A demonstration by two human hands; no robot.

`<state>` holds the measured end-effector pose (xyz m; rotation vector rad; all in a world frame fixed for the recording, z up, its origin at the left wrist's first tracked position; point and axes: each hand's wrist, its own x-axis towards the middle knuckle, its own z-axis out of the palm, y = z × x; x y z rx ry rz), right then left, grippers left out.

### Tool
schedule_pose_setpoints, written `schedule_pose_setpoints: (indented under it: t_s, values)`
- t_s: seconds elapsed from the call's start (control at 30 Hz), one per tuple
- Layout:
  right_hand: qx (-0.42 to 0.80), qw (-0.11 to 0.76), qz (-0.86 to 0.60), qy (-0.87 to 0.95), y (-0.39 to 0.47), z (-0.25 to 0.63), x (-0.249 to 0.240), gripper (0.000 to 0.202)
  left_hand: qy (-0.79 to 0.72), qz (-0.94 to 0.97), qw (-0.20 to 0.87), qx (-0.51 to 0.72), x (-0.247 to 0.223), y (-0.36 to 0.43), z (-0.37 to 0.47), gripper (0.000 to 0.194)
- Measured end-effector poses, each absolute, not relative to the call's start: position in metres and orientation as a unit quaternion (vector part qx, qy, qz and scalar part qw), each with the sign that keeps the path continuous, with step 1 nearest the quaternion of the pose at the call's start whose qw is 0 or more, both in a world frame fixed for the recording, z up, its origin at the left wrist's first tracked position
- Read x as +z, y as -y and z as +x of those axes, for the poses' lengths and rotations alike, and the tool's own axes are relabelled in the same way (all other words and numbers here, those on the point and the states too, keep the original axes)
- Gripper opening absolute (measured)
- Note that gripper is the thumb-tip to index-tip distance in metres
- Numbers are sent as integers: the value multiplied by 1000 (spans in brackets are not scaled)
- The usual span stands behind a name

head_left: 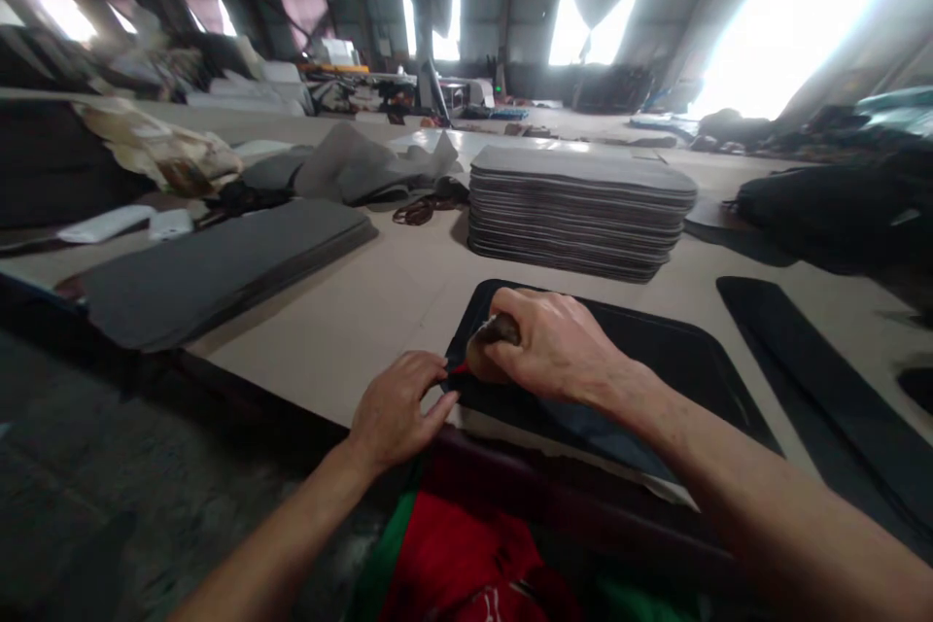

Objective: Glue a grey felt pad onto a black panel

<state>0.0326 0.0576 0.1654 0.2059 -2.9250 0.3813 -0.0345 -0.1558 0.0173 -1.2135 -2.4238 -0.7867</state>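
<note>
A black rounded-corner panel (pixel 656 345) lies flat on the tan-covered table near its front edge. My right hand (pixel 554 345) is wrapped around a thick-handled tool (pixel 481 353), above the panel's left end. A narrow red tip points from the tool toward my left fingers; the rest of its shape is hidden in my grip. At the panel's near left corner, my left hand (pixel 397 413) has its fingers and thumb closed on the edge.
Behind the panel stands a tall stack of grey sheets (pixel 575 224). Another dark grey stack (pixel 225 262) lies at the left. Long black strips (pixel 816 379) are at the right. Crumpled grey material (pixel 364 165) and a brown cord (pixel 415 211) lie farther back.
</note>
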Motion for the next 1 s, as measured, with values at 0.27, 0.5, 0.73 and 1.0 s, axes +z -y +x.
schedule_pose_setpoints:
  t_s: [0.27, 0.5, 0.73, 1.0]
  values:
    - [118, 67, 38, 990, -64, 37, 173, 13, 845, -427, 165, -275, 19, 155, -34, 14]
    - [118, 72, 54, 989, -56, 34, 169, 18, 851, -422, 148, -275, 17, 155, -36, 17]
    - [105, 63, 70, 990, -55, 31, 174, 18, 853, -420, 148, -272, 17, 156, -34, 23]
    - [93, 71, 69, 991, -54, 30, 174, 22, 857, -415, 145, -270, 17, 156, -35, 23]
